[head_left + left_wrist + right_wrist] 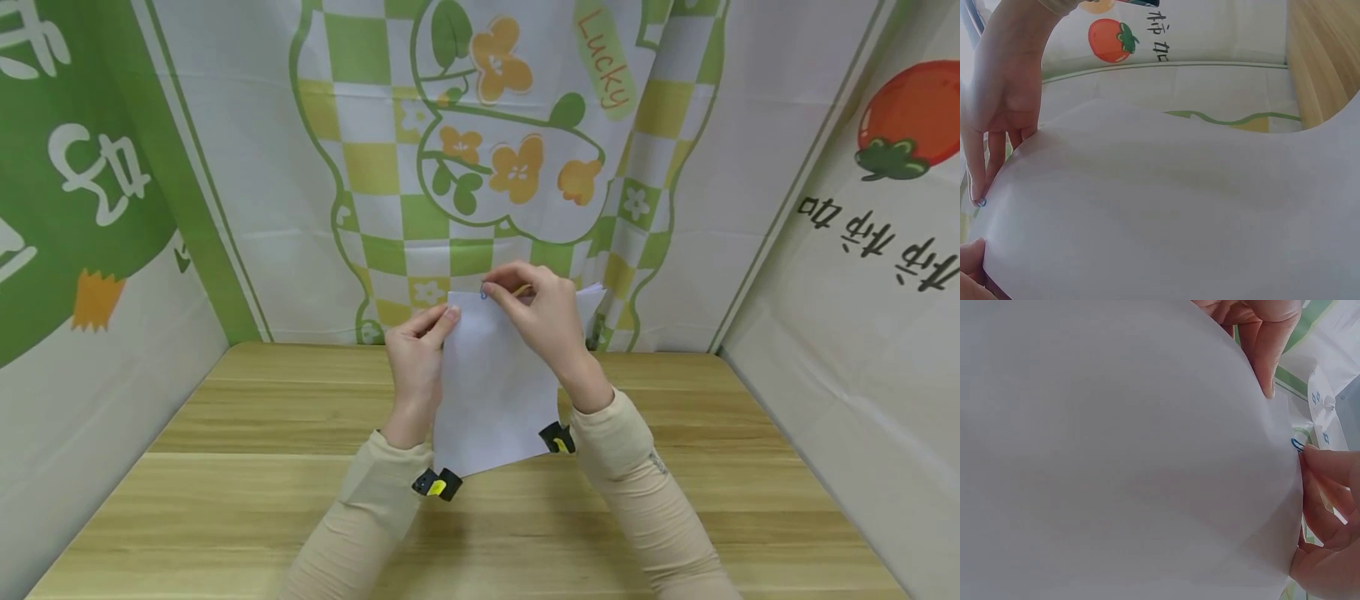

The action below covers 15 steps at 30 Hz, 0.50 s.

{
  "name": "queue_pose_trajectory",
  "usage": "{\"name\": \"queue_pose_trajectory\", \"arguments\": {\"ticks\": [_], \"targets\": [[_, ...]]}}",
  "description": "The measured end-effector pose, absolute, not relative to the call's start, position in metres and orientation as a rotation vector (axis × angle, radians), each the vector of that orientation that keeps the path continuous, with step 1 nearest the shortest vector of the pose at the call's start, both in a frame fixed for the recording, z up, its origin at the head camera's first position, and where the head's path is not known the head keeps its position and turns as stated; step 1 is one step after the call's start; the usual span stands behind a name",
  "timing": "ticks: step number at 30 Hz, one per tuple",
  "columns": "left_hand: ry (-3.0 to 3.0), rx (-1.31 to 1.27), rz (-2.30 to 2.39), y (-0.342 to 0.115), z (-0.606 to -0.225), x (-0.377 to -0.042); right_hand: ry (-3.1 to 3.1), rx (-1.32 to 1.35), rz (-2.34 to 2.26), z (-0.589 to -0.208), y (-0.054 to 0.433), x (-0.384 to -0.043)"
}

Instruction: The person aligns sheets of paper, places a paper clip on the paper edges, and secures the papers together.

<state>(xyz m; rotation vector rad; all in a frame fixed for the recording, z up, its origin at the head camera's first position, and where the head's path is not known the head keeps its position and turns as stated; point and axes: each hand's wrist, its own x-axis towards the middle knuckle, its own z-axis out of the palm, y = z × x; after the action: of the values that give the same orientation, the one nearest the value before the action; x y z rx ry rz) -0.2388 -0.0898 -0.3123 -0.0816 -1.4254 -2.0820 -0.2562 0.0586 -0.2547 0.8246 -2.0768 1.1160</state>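
Observation:
White sheets of paper (497, 383) are held up above the table, facing me. My left hand (418, 358) grips their upper left corner, thumb on the front face. At the top edge, my right hand (543, 312) pinches a small blue paper clip (483, 291) between thumb and index finger. The clip's loop (1297, 445) shows beside the paper edge in the right wrist view. Whether the clip sits over the edge or just beside it, I cannot tell. In the left wrist view the paper (1166, 206) covers most of the picture and the right hand (1007, 94) reaches down to its edge.
Below lies a wooden table (285, 500). A green and white checkered curtain (375, 167) hangs right behind the hands, with printed cloth walls at left and right (862, 292). Black wrist mounts (557, 437) sit close to the paper's lower corners.

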Motion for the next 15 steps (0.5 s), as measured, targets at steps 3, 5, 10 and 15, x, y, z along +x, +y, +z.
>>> {"name": "queue_pose_trajectory", "arguments": {"ticks": [3, 5, 10, 15], "targets": [[-1.429, -0.089, -2.078, -0.0899, -0.3123, -0.2383, -2.076, 0.822, 1.106, -0.2553, 0.0584, -0.2561], [-1.431, -0.093, -2.077, -0.0900, -0.3122, -0.2378, -2.075, 0.821, 1.101, -0.2558, 0.0581, -0.2563], [-1.429, -0.096, -2.077, -0.0904, -0.3117, -0.2374, -2.066, 0.823, 1.102, -0.2564, 0.0579, -0.2565], [-1.421, -0.098, -2.079, -0.0905, -0.3116, -0.2380, -2.070, 0.825, 1.098, -0.2566, 0.0578, -0.2562]]}}
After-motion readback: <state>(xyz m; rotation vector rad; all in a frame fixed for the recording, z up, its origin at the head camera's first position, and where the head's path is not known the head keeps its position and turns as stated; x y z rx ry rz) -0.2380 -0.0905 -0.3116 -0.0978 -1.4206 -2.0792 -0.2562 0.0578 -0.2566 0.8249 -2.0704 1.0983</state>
